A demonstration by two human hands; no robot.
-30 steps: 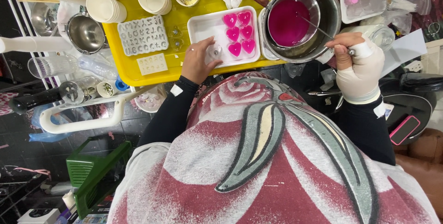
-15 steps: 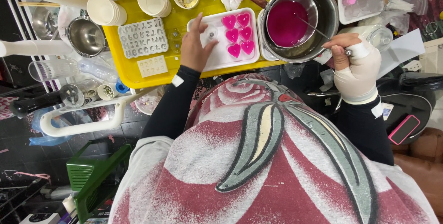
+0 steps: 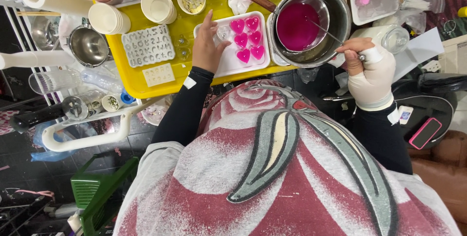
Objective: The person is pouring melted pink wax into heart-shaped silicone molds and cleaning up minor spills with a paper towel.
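While a pan of pink liquid (image 3: 295, 26) is stirred, a small clear mould (image 3: 223, 32) is steadied on a white tray (image 3: 228, 63) by the left hand (image 3: 206, 46). That hand is laid flat on the tray with its fingers loosely spread, the forefinger stretched away from the body and the thumb angled to the right; the clear mould is seen between thumb and forefinger, touching the fingertips. Just to the right of the left hand, five pink heart shapes (image 3: 248, 37) are set in the same tray. To the left of that hand, a grey letter mould (image 3: 148, 45) is laid on the yellow counter (image 3: 187, 27), with stacked cream cups (image 3: 158, 5) beyond it.

The right hand (image 3: 366, 68), wrapped in a pale glove or bandage, is closed around the end of a thin metal rod (image 3: 335, 36), which is pinched between thumb and curled fingers. From this hand the rod is run up and to the left into the pink liquid, held in a small pan nested inside a larger steel pot (image 3: 340, 12). A glass jar (image 3: 396, 36) is seen just beyond the right hand.
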